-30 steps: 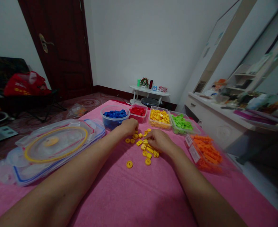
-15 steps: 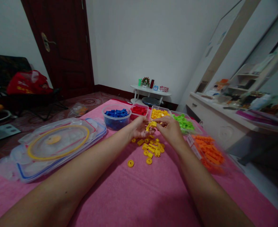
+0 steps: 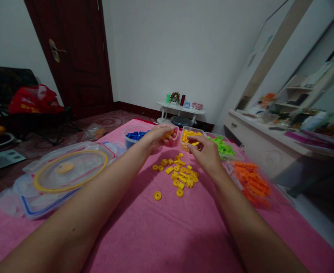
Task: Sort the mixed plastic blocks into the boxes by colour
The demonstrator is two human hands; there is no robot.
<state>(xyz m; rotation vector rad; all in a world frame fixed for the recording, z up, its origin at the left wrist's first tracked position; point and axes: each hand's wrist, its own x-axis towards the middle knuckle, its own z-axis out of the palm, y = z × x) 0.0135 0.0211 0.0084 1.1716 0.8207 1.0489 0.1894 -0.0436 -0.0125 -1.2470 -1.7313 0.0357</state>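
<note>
My left hand (image 3: 157, 137) is raised over the red brick box, its fingers curled around yellow toy bricks (image 3: 169, 134). At the near edge of the yellow brick box (image 3: 184, 141), my right hand (image 3: 206, 153) pinches a yellow toy brick (image 3: 195, 144) between thumb and fingers. Below both hands, a loose pile of yellow bricks (image 3: 182, 176) and small wheels lies on the pink cloth (image 3: 144, 227). One yellow wheel (image 3: 157, 195) sits apart, nearer to me. The left hand partly hides the blue and red boxes.
Blue bricks (image 3: 136, 135) fill a round tub at the back left. To the right stand boxes of green bricks (image 3: 221, 146) and orange bricks (image 3: 250, 180). Stacked clear lids (image 3: 70, 172) lie on the left. Beyond the cloth is a low white table (image 3: 181, 108).
My hands have moved apart; the left went up and left with yellow bricks, the right shifted slightly right. More of the yellow pile now shows between them.
</note>
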